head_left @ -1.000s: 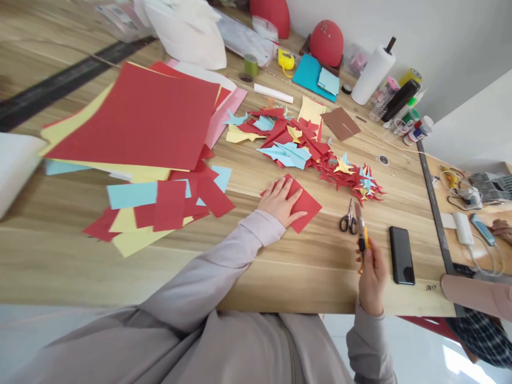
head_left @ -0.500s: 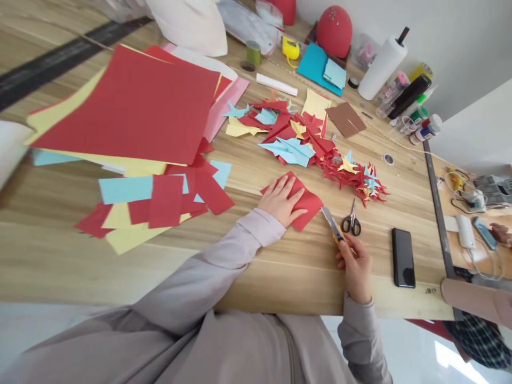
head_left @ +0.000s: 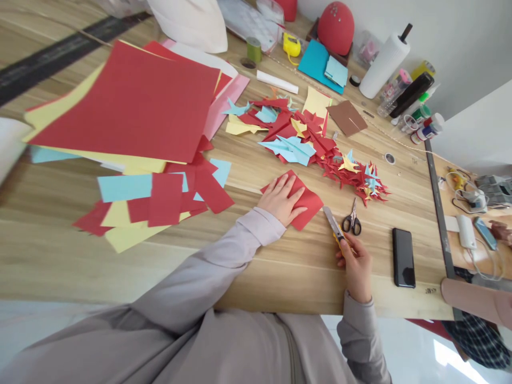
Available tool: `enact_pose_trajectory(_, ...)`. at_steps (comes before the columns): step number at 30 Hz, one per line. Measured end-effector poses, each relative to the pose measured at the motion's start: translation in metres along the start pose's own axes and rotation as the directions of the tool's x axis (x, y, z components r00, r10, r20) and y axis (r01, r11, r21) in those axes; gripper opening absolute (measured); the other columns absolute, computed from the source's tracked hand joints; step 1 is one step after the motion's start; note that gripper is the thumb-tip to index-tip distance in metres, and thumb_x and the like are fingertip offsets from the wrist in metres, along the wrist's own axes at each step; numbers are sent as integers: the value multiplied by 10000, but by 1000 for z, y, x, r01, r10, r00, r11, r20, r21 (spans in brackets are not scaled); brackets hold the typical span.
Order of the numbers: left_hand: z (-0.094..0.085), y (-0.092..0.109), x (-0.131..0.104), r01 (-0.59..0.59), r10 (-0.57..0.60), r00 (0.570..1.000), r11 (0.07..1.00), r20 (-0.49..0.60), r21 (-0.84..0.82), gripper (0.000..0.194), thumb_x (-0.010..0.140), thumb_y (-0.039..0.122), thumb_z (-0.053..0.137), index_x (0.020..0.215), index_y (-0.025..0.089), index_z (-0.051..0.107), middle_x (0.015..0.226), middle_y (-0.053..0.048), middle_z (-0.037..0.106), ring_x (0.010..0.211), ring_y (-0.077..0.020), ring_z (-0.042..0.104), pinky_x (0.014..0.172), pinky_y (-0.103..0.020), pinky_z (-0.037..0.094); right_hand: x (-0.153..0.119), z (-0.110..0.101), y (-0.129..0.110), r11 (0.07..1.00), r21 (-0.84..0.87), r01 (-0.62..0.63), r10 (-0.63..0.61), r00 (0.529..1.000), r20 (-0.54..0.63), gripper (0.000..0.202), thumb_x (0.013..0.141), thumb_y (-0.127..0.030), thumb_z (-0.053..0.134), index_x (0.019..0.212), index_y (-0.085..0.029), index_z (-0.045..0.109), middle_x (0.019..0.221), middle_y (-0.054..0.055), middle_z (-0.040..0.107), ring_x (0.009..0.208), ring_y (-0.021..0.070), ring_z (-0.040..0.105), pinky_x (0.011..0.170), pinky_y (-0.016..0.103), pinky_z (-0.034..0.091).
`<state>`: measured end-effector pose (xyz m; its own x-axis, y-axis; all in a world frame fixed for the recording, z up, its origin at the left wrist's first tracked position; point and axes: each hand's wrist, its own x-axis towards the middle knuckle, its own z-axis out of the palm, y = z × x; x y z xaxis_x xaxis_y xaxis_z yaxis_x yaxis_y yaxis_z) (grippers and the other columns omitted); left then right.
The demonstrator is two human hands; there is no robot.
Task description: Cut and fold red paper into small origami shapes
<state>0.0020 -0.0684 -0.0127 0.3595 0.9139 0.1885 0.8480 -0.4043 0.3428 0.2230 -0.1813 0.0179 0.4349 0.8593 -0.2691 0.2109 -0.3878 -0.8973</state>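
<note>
Large sheets (head_left: 132, 106) and cut strips (head_left: 166, 200) on table (head_left: 304, 282), left side. Left hand (head_left: 280, 202) flat, fingers spread, pressing red paper (head_left: 306, 205) onto table, short of the folded pile (head_left: 312, 141). Right hand (head_left: 355, 261) pinching cutter (head_left: 336, 228), blade out, tip near paper's right corner. Scissors (head_left: 351, 222) just beside cutter; phone (head_left: 404, 257) farther right.

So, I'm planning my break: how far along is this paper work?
The heap of folded shapes looks done. In hand: a red sheet under the left hand, and a utility knife in the right hand, blade tip near the sheet's corner. Apparently left: large flat sheets and smaller loose pieces; the number wanted can't be told.
</note>
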Motion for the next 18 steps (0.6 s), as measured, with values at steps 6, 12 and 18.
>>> enact_pose_trajectory(6, 0, 0, 0, -1, 1, 1000, 1000, -4, 3, 555, 861, 491, 496, 1304, 158, 531, 1474, -188, 340, 1372, -353, 284, 1112, -511, 230, -1, 0, 2, 1000, 3, 6, -6, 1000, 3, 543, 704, -497, 690, 1090, -117, 657, 663, 27, 670, 495, 118, 572, 397, 217, 445)
enact_pose_trajectory(12, 1, 0, 0, 5, -5, 1000, 1000, 1, 6, 552, 856, 487, 505, 1302, 164, 532, 1474, -176, 345, 1373, -349, 283, 1110, -514, 235, 0, 0, 3, 1000, 2, 0, 0, 1000, -2, 556, 704, -510, 686, 1095, -115, 656, 637, 22, 664, 482, 117, 570, 394, 215, 448)
enact_pose_trajectory(18, 0, 1, 1, 4, -4, 1000, 1000, 10, 12, 548, 865, 473, 497, 1310, 154, 526, 1470, -191, 346, 1372, -358, 283, 1111, -517, 232, 0, -1, 5, 1000, 18, -1, 1, 1000, -5, 561, 708, -512, 680, 1096, -107, 653, 656, 32, 670, 477, 115, 571, 383, 212, 442)
